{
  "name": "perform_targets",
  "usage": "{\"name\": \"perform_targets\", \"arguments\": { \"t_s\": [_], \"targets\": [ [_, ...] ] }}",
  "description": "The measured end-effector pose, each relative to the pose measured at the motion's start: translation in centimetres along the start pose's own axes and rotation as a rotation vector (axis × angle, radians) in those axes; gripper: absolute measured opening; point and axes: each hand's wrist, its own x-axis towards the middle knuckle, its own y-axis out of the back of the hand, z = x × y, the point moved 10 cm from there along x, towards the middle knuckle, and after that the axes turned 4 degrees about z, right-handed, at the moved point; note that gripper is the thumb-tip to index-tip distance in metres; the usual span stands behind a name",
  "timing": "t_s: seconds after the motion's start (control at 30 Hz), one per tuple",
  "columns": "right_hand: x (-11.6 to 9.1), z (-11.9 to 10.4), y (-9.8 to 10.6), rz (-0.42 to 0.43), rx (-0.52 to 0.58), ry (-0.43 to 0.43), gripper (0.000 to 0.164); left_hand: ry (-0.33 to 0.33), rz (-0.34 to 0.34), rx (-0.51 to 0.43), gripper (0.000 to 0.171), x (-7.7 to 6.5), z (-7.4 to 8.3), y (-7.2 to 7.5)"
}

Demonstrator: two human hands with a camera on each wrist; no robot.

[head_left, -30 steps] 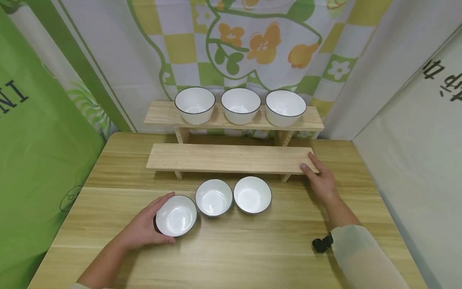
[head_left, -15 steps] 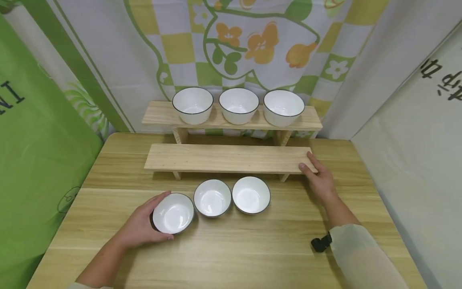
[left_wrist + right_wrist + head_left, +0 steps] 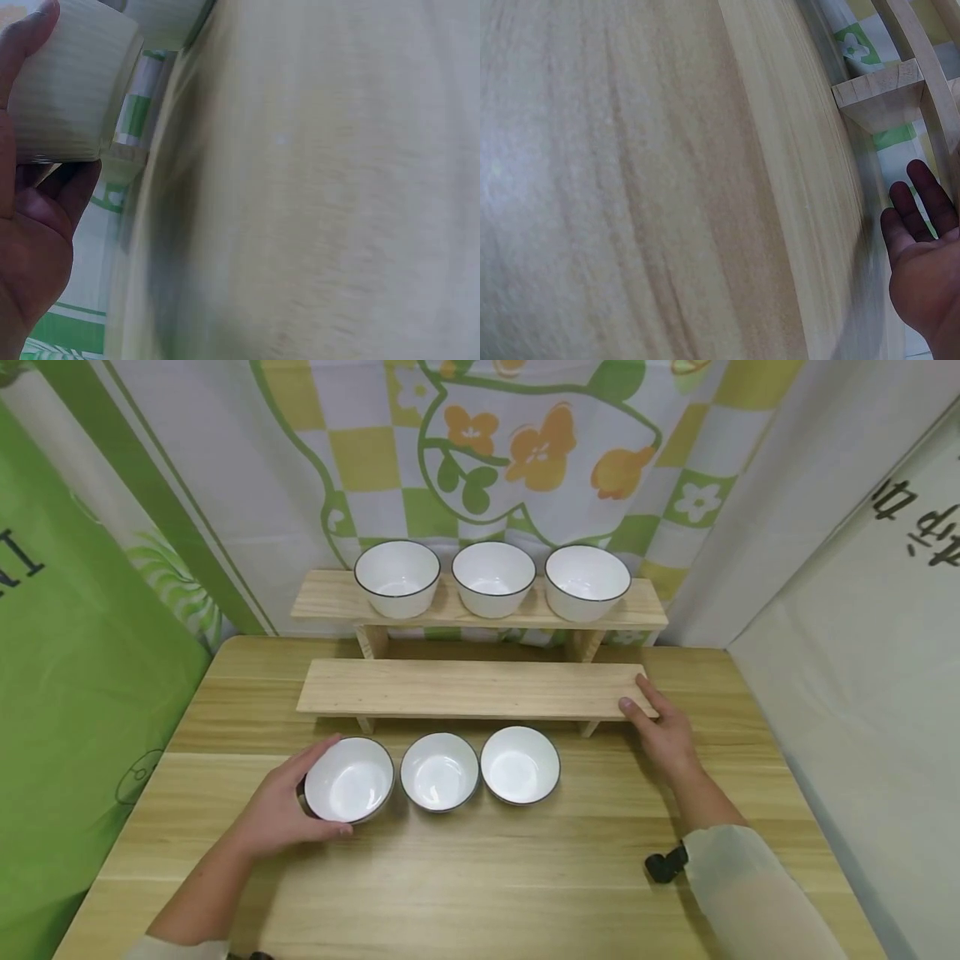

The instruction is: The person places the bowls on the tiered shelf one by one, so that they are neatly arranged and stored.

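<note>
In the head view my left hand [image 3: 281,797] holds a white dark-rimmed bowl [image 3: 349,781] by its left side, thumb at the near side and fingers at the far side. The left wrist view shows this bowl's ribbed wall [image 3: 67,86] and a gap between its base and the table. Two matching bowls, a middle one [image 3: 439,772] and a right one [image 3: 520,765], stand to its right. My right hand [image 3: 667,735] grips the right end of the lower wooden shelf [image 3: 472,689], thumb on top. Its other fingers [image 3: 911,214] hang below the board in the right wrist view.
On the upper shelf [image 3: 322,597] stand three more white bowls, at left [image 3: 397,581], centre [image 3: 493,581] and right [image 3: 587,583]. The two-tier rack sits toward the back of the wooden table [image 3: 480,893]. A patterned curtain [image 3: 367,456] hangs behind it, with fabric panels at both sides.
My left hand has carried its bowl away from me and slightly left, roughly into line with the other two front bowls. The right hand stays on the shelf's end.
</note>
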Motion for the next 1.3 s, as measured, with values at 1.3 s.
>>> {"name": "perform_targets", "arguments": {
  "t_s": [1.3],
  "targets": [
    [0.3, 0.3, 0.1, -0.010, -0.025, 0.013, 0.081, 0.127, 0.096, -0.096, 0.121, 8.5, 4.9, -2.8]
  ]
}}
